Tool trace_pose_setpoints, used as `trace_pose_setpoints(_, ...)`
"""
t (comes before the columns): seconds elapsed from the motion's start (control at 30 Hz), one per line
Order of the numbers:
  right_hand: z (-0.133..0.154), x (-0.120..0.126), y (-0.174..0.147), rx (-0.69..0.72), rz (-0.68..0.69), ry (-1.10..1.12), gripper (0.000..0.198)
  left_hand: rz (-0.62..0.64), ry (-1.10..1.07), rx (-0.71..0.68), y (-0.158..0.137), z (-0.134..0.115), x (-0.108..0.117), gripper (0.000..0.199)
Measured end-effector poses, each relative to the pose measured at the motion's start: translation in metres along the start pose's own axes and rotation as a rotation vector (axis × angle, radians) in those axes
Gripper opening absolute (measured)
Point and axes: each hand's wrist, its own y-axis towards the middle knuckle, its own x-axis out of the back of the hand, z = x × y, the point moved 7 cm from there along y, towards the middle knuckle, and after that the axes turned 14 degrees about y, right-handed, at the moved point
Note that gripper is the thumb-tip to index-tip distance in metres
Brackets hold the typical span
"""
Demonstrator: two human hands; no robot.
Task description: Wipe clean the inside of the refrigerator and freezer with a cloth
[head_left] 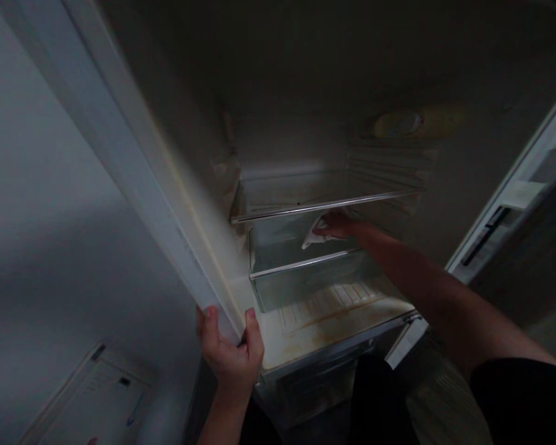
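Note:
My left hand (234, 355) grips the left front edge of the refrigerator (192, 216), thumb on the inner side and fingers round the outside. Deep inside, my right hand (336, 224) reaches between two glass shelves and holds a white cloth (312, 238). The cloth hangs bunched from the fingers over the lower glass shelf (278, 250); whether it touches the glass I cannot tell. Just above that hand runs the upper glass shelf (301, 191) with its metal-like front trim. My fingertips are partly hidden by the cloth and the dim light.
Brown stains mark the refrigerator floor (324, 327). At the right stands the opened door (505, 204) with its shelves. A yellowish lamp cover (417, 122) sits on the right inner wall. Low at the left is a whitish panel or box (97, 395).

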Motion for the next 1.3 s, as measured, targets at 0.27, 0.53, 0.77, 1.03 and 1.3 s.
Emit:
trace_pose_setpoints(0.27, 0.166, -0.107, 0.005, 0.316, 0.400, -0.083, 0.101, 0.044, 0.002, 0.056, -0.006, 0.010, -0.005, 0.083)
trace_pose_setpoints(0.53, 0.166, -0.087, -0.055, 0.485, 0.377, -0.001, 0.115, -0.008, 0.031, -0.097, 0.002, 0.000, 0.000, 0.093)
trace_pose_setpoints(0.77, 0.047, -0.025, -0.089, 0.140, 0.163, -0.090, 0.122, 0.007, 0.038, -0.072, 0.000, 0.004, -0.001, 0.090)
trace_pose_setpoints(1.03, -0.044, 0.041, -0.120, -0.357, 0.145, -0.380, 0.095, 0.021, -0.014, 0.078, -0.006, 0.015, -0.004, 0.083)
trace_pose_setpoints(1.3, 0.076, -0.026, -0.099, -0.093, 0.119, -0.309, 0.131, 0.000, 0.017, -0.107, 0.005, -0.006, 0.002, 0.095)
